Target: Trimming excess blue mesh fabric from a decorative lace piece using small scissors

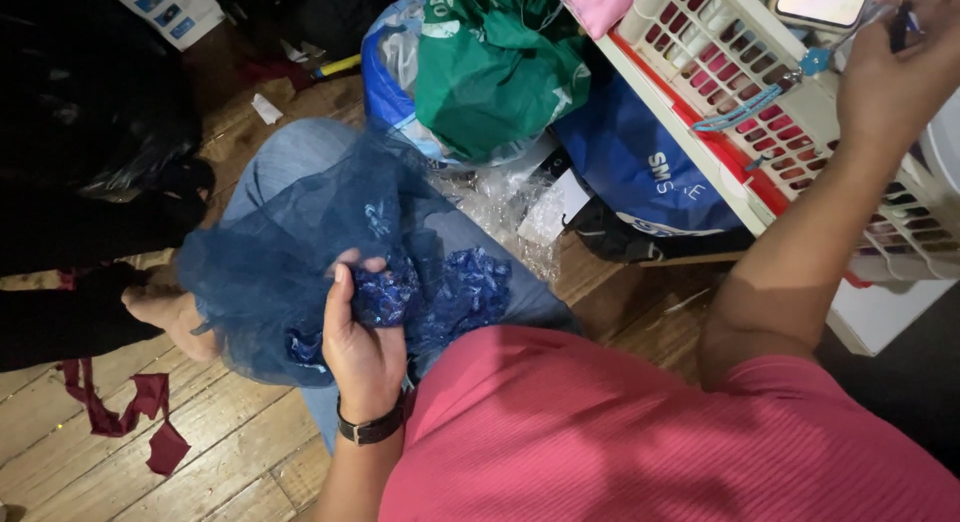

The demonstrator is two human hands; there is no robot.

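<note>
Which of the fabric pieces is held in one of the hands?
The sheer dark blue net fabric with sequins, gripped by the left hand on the lap. The maroon strips lie loose on the wooden floor.

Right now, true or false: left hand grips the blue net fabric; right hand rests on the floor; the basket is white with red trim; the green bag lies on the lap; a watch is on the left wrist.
1. The left hand grips the blue net fabric. True.
2. The right hand rests on the floor. False: it is raised over the basket, holding something small.
3. The basket is white with red trim. True.
4. The green bag lies on the lap. False: it sits beyond the knee, on a blue bag.
5. A watch is on the left wrist. True.
</note>
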